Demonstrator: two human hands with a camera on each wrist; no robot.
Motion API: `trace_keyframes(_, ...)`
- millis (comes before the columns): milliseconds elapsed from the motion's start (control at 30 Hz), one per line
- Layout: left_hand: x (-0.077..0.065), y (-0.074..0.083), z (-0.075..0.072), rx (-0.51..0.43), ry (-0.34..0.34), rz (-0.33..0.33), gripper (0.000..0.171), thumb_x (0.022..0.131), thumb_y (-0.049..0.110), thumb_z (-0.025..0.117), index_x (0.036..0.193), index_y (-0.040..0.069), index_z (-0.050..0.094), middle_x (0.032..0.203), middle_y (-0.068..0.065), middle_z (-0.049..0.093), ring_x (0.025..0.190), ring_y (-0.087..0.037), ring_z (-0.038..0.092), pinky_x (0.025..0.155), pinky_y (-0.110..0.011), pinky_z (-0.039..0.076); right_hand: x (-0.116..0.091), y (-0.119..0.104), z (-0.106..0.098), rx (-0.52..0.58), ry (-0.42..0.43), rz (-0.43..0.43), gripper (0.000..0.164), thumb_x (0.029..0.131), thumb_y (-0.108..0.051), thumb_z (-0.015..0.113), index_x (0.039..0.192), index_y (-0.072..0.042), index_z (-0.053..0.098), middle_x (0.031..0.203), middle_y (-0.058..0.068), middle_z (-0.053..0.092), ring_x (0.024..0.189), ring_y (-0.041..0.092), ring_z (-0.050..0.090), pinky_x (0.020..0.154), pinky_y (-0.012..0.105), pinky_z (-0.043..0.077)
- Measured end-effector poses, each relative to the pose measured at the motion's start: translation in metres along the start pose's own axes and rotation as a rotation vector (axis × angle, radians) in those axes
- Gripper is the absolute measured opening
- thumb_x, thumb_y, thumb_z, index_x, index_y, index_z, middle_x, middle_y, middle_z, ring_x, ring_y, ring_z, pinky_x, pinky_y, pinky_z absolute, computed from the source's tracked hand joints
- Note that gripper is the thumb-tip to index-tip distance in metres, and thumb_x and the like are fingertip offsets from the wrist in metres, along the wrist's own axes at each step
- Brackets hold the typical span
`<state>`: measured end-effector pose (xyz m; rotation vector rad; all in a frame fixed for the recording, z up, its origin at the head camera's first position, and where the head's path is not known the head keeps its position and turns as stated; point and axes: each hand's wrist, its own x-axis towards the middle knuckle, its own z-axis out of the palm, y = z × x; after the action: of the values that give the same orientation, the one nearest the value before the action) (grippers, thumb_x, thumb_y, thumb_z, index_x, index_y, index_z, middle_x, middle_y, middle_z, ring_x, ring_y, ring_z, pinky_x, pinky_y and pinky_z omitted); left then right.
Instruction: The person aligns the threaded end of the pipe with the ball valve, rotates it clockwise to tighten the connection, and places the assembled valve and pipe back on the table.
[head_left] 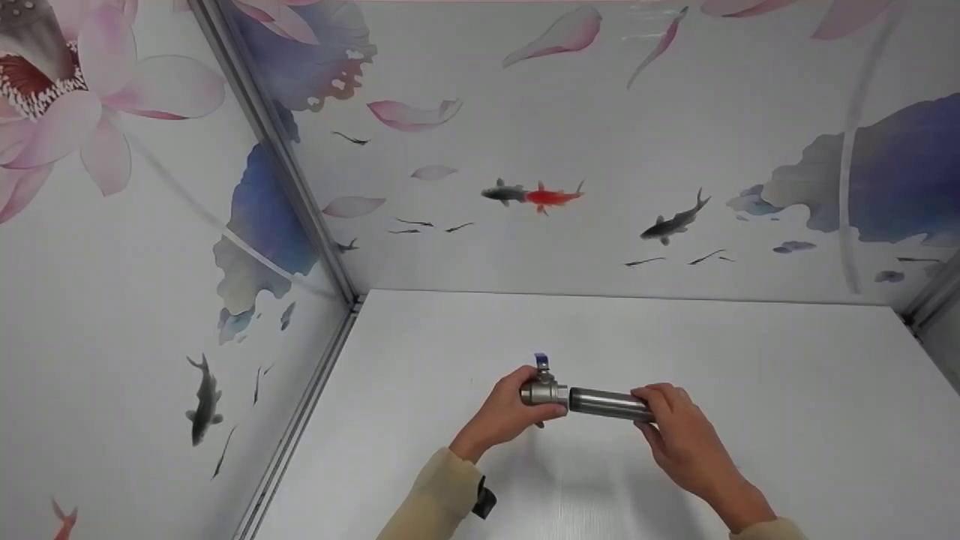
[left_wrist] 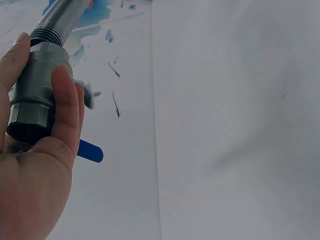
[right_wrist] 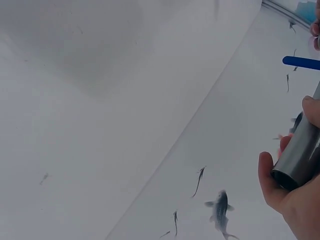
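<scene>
My left hand (head_left: 501,411) grips a metal ball valve (head_left: 541,393) with a blue lever handle (left_wrist: 90,151). In the left wrist view, thumb and fingers wrap the valve body (left_wrist: 34,82), and its near opening faces the camera. My right hand (head_left: 686,439) holds a steel pipe (head_left: 609,403) by its right part. The pipe's threaded end (left_wrist: 47,33) points at the valve's mouth, lined up and very close to it. In the right wrist view, the open back end of the pipe (right_wrist: 295,167) lies between the fingers and the palm.
Both hands are above a white tabletop (head_left: 450,330). Behind it stands a white panel (head_left: 450,259) printed with fish and petals, and another such panel (head_left: 112,285) stands at the left. A metal corner post (head_left: 289,165) joins them.
</scene>
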<state>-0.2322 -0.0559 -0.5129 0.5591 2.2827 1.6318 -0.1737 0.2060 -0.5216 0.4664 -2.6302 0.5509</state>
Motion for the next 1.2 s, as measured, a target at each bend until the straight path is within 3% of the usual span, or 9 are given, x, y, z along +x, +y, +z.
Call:
trace_keyframes(367, 0.0, 0.001, -0.001, -0.002, -0.004, -0.007, 0.045, 0.07, 0.038, 0.074, 0.104, 0.021, 0.051, 0.093, 0.001, 0.056, 0.078, -0.011, 0.057, 0.065, -0.032, 0.055, 0.0, 0.002, 0.0, -0.052, 0.0, -0.016, 0.045, 0.073, -0.007, 0.072, 0.112, -0.015, 0.051, 0.103, -0.003, 0.051, 0.089, 0.013, 0.048, 0.07, 0.033, 0.046)
trace_keyframes(700, -0.002, 0.006, 0.0, 0.03, -0.007, -0.01, 0.045, 0.071, 0.036, 0.074, 0.106, 0.021, 0.051, 0.094, 0.003, 0.056, 0.079, -0.009, 0.056, 0.064, -0.025, 0.053, 0.001, 0.0, 0.0, -0.075, -0.003, -0.031, 0.043, 0.074, -0.008, 0.071, 0.112, -0.014, 0.052, 0.103, -0.003, 0.052, 0.089, 0.013, 0.047, 0.069, 0.032, 0.045)
trace_keyframes(933, -0.013, 0.032, -0.001, 0.05, -0.007, 0.016, 0.041, 0.074, 0.027, 0.073, 0.105, 0.012, 0.051, 0.091, 0.003, 0.056, 0.077, -0.008, 0.054, 0.066, -0.023, 0.05, 0.001, -0.002, -0.001, -0.089, -0.021, -0.02, 0.042, 0.075, -0.009, 0.071, 0.112, -0.014, 0.052, 0.104, -0.002, 0.052, 0.09, 0.014, 0.047, 0.072, 0.033, 0.045)
trace_keyframes(1200, -0.002, 0.006, 0.0, 0.091, 0.002, 0.01, 0.045, 0.07, 0.042, 0.074, 0.104, 0.023, 0.051, 0.094, 0.006, 0.056, 0.081, -0.008, 0.054, 0.069, -0.023, 0.048, 0.002, -0.001, -0.004, -0.109, -0.018, -0.047, 0.042, 0.075, -0.01, 0.071, 0.113, -0.014, 0.053, 0.104, -0.002, 0.052, 0.091, 0.014, 0.048, 0.072, 0.033, 0.046)
